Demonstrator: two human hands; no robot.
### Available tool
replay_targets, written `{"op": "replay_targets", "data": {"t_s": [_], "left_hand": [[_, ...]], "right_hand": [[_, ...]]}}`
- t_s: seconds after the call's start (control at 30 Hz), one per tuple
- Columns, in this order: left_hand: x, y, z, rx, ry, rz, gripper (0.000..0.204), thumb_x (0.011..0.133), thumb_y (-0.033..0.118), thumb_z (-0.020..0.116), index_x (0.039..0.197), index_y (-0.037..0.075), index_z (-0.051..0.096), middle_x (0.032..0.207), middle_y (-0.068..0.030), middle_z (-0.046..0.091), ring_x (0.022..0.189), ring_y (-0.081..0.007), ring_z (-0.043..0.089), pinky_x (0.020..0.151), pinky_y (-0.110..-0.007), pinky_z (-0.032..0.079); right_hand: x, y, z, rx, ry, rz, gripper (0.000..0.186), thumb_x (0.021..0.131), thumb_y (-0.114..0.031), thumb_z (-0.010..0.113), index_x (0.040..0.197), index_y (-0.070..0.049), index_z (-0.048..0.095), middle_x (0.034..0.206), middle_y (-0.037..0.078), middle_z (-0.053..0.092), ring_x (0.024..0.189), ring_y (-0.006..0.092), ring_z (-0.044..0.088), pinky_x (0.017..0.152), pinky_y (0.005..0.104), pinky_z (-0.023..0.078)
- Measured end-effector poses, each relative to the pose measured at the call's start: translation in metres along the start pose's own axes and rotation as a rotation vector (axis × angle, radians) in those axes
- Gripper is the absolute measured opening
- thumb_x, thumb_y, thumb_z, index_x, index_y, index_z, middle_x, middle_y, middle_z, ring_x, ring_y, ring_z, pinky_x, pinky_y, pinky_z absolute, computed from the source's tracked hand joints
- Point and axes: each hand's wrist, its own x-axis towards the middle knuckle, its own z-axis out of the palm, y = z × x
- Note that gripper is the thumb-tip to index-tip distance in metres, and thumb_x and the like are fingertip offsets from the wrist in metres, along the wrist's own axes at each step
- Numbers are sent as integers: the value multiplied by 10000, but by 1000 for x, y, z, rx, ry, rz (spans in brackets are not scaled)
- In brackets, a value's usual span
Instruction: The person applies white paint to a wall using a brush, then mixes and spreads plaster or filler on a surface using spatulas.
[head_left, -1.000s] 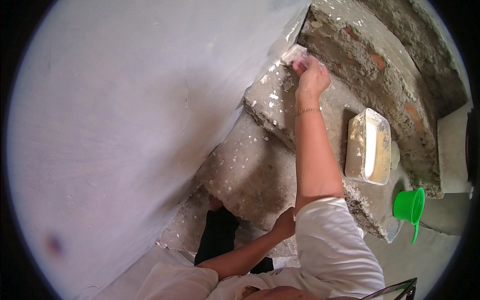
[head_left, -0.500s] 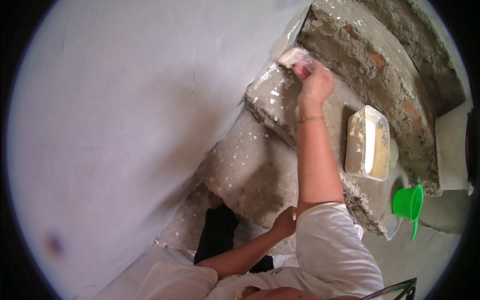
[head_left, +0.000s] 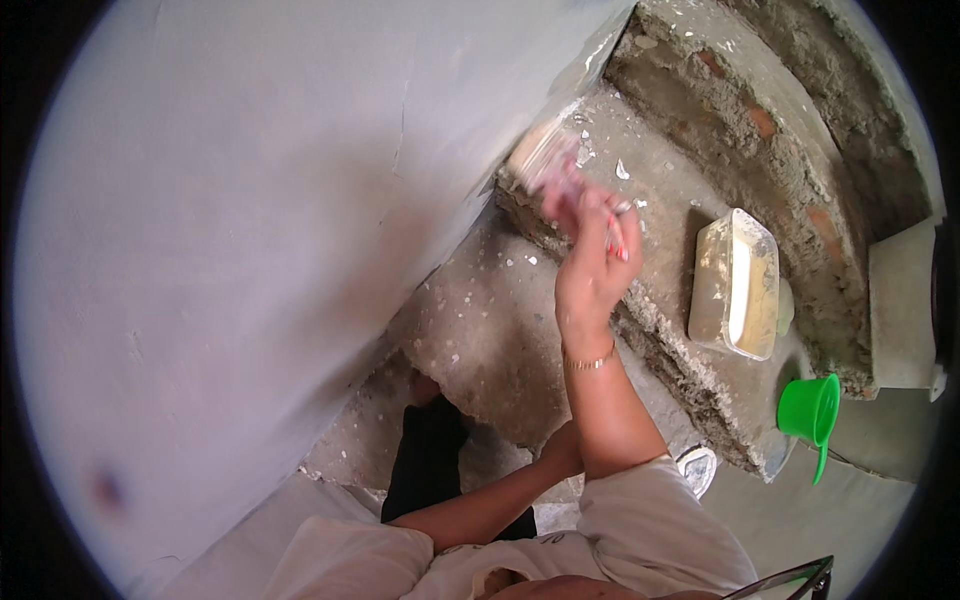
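My right hand (head_left: pixel 595 240) is closed on a wide, pale-bristled paintbrush (head_left: pixel 540 160), blurred by motion at the wall's edge near a step's corner. My left hand (head_left: pixel 560 450) is low in the picture, partly behind my right forearm, so its fingers are hidden. An open plastic tub (head_left: pixel 708 290) with pale, creamy contents stands on the concrete step (head_left: pixel 660 170) right of my right hand, with a pale rounded object (head_left: pixel 785 305) behind it. Below the tub, a green dipper (head_left: pixel 805 410) with a handle sits near the step's end.
A grey wall (head_left: pixel 230 250) fills the left. Curved, rough steps (head_left: pixel 760 80) with exposed red brick rise at upper right. My foot (head_left: pixel 424 388) rests on a lower step beside the wall. A white rimmed container (head_left: pixel 697 470) shows partly beside my right elbow.
My right hand and brush have moved down and to the left along the wall, and my right arm is bent lower. More of the white container by my elbow now shows.
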Motion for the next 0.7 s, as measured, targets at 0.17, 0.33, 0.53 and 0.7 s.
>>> {"op": "replay_targets", "data": {"t_s": [0.17, 0.33, 0.53, 0.7], "left_hand": [[-23, -62, 55, -464, -89, -72, 544, 882, 431, 549, 1293, 77, 494, 1334, -119, 514, 1240, -258, 477, 988, -351, 409], [-29, -36, 43, -70, -143, -234, 641, 841, 536, 566, 1312, 108, 484, 1348, -90, 507, 1254, -245, 467, 987, -342, 410], [-25, -22, 44, 130, 74, -64, 643, 793, 573, 590, 1274, 152, 522, 1304, -103, 542, 1214, -278, 500, 946, -378, 441], [-20, 7, 7, -92, 27, -273, 591, 791, 550, 600, 1220, 146, 563, 1252, -143, 570, 1145, -316, 550, 897, -404, 470]], "right_hand": [[-1, 31, 26, 139, 141, 63, 155, 948, -52, 499, 1053, 60, 527, 1026, 161, 607, 900, 202, 644, 831, 327, 541], [-46, 49, 6, -260, -30, -127, 117, 928, -4, 495, 1016, 51, 550, 1006, 138, 607, 866, 164, 616, 800, 298, 511], [-74, 49, -7, -557, -274, -66, 70, 887, -35, 557, 930, 15, 581, 796, 94, 608, 716, 142, 577, 679, 254, 468], [-32, 77, 1, -778, -283, 102, 65, 817, -29, 589, 872, 4, 600, 669, 150, 558, 618, 269, 567, 594, 349, 460]]}}
